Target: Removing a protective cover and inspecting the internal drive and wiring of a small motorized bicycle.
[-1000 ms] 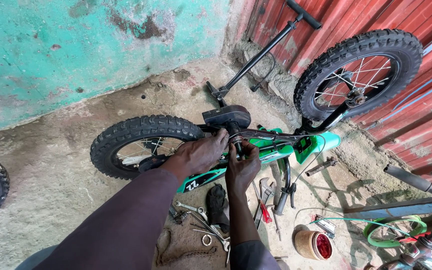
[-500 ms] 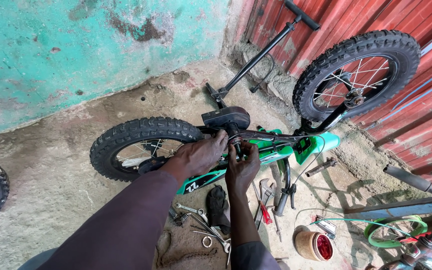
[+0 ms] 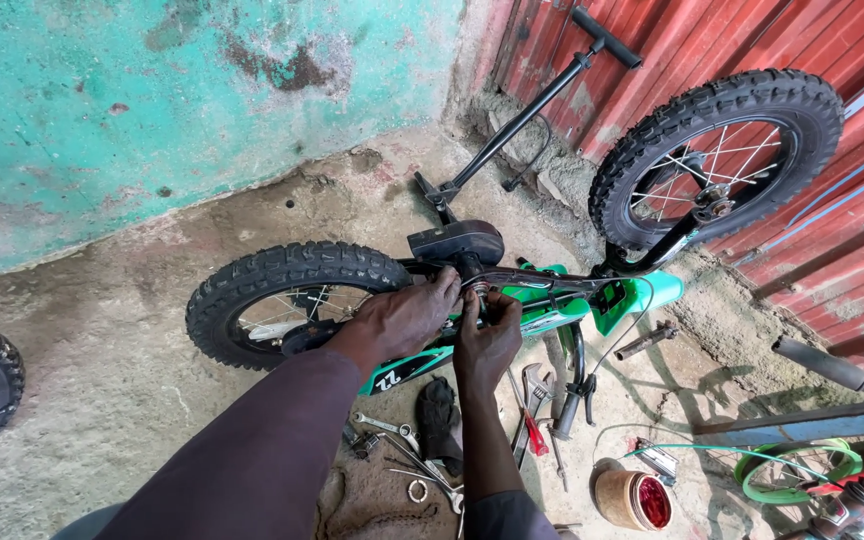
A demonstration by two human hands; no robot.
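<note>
Concrete floor by a turquoise wall: upturned green bicycle (image 3: 552, 305), rigid and likely heavy, best held by its frame; your left hand (image 3: 407, 318) and right hand (image 3: 487, 340) pinch its crank axle.

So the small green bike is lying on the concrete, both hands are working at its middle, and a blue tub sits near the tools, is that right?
Not quite: the tub is tan with red inside, not blue, as the head view shows. The green bike does lie on the concrete, and the left hand and right hand both work at its middle.
</note>
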